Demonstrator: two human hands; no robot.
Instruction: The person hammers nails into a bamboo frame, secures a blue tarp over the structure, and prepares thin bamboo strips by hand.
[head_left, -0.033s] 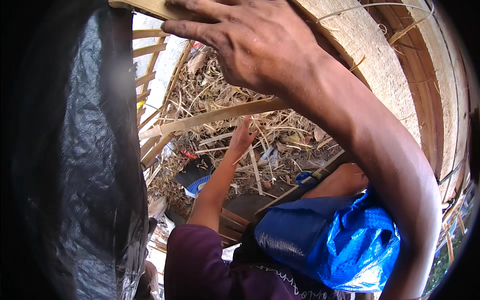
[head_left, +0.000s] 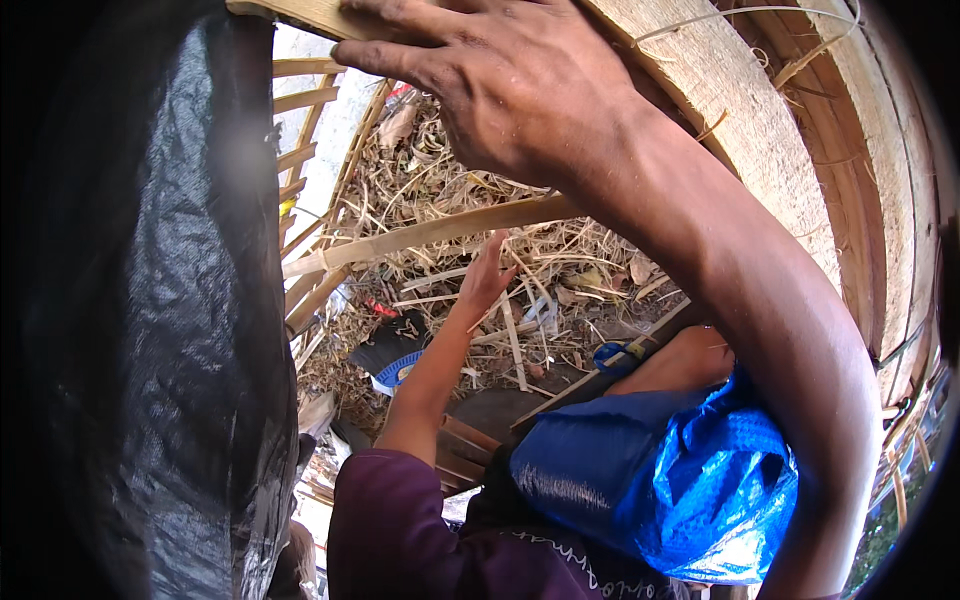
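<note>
My right hand [head_left: 500,80] reaches across the top of the picture, its fingers bent over a pale bamboo slat [head_left: 290,12] at the upper left. Part of that grip is cut off by the top edge. Lower down, my left hand [head_left: 486,277] is raised with its fingers stretched and the thumb apart. Its fingertips come close to a long bamboo strip [head_left: 430,232] that crosses the middle at a slant; whether they touch it I cannot tell. The right end of this strip goes out of sight behind my right forearm.
A black plastic sheet [head_left: 180,330] hangs along the left, beside bamboo slats [head_left: 305,98]. Thick wooden boards [head_left: 730,110] curve at upper right, with loose wire [head_left: 745,12]. Dry straw and leaves [head_left: 430,170] litter the ground. Blue plastic sheeting [head_left: 720,480] covers my lap, below a bare knee [head_left: 690,358].
</note>
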